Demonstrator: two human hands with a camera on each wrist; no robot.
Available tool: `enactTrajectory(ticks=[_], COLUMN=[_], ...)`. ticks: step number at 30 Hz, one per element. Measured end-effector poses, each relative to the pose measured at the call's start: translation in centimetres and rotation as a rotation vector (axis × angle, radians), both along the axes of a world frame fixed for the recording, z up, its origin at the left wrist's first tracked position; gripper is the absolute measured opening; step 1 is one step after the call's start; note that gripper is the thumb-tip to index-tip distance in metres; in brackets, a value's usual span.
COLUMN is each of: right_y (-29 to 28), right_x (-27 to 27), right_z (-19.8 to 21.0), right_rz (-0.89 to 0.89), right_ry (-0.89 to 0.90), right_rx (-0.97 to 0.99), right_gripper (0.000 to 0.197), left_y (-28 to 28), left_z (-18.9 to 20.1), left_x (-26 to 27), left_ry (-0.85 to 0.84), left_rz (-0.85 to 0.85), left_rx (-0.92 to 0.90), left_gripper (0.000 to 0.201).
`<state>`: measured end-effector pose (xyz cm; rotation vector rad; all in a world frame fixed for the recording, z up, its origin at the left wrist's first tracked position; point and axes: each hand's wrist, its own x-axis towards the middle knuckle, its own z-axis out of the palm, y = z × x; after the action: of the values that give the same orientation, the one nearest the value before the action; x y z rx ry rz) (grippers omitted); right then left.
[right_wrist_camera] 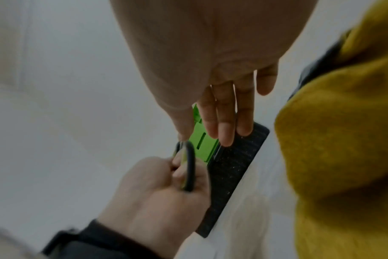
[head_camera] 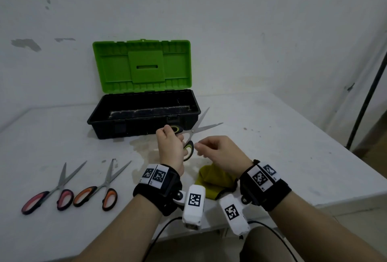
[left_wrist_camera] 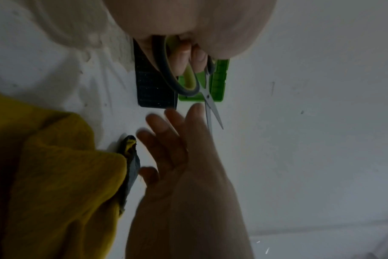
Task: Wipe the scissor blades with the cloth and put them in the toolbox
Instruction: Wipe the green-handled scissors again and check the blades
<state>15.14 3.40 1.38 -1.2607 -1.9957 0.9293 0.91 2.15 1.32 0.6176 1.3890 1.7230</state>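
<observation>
Left hand [head_camera: 169, 148]: grip curled through handles of green scissors [head_camera: 191, 138], blades apart, frame centre.
Right hand [head_camera: 217, 151]: fingers loose, holding nothing.
Toolbox [head_camera: 144, 113]: lid raised, upper centre, no scissors inside.
Cloth [head_camera: 215, 180]: on desk [head_camera: 282, 146], beneath wrists.

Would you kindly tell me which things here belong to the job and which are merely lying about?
Job:
green-handled scissors, held by the left hand
yellow cloth
toolbox, open
pink-handled scissors
orange-handled scissors

Lying about:
black pole
cables
</observation>
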Motion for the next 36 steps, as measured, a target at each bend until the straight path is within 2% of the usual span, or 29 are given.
enactTrajectory(ticks=[4,8,12,14,17,21,31,33,36], right_y=[-0.9,-0.7,0.2,0.5,0.8,0.8,-0.1,0.0,-0.2], right_x=[-1.1,-1.4,-1.5,-1.6,-2.0,-3.0,-4.6,-4.4,-4.5], right_z=[0.3,0.5,0.5,0.6,0.5,0.1,0.0,0.2,1.0], right_rz=[0.063,0.000,-0.091,-0.121,-0.173,-0.205,-0.245,-0.293,-0.330], right_ry=[0.168,0.259,0.256,0.263,0.255,0.267,0.379,0.369,0.261], right_rx=[-0.074,-0.133,-0.109,-0.098,-0.057,-0.048,-0.031,0.006,0.120], right_gripper=[0.015,0.012,0.010,0.010,0.009,0.009,0.010,0.012,0.019], left_y=[-0.6,-1.2,-2.0,-2.6,-3.4,-4.0,-4.5,-4.5,-4.3], left_z=[0.0,-0.3,-1.1,-1.3,-1.4,-1.2,-1.2,-1.1,-0.8], left_x=[1.0,0.4,-1.4,-2.3,-3.6,-4.8,-3.9,-3.7,-3.4], left_ry=[-0.012,0.025,0.142,0.187,0.206,0.138,-0.081,-0.107,-0.117], left_rz=[-0.014,-0.030,-0.049,-0.066,-0.110,-0.187,-0.192,-0.176,-0.147], left_rx=[0.038,0.058,0.011,0.010,0.012,0.012,0.032,0.042,0.056], left_gripper=[0.024,0.025,0.025,0.018,0.015,0.020,0.020,0.022,0.021])
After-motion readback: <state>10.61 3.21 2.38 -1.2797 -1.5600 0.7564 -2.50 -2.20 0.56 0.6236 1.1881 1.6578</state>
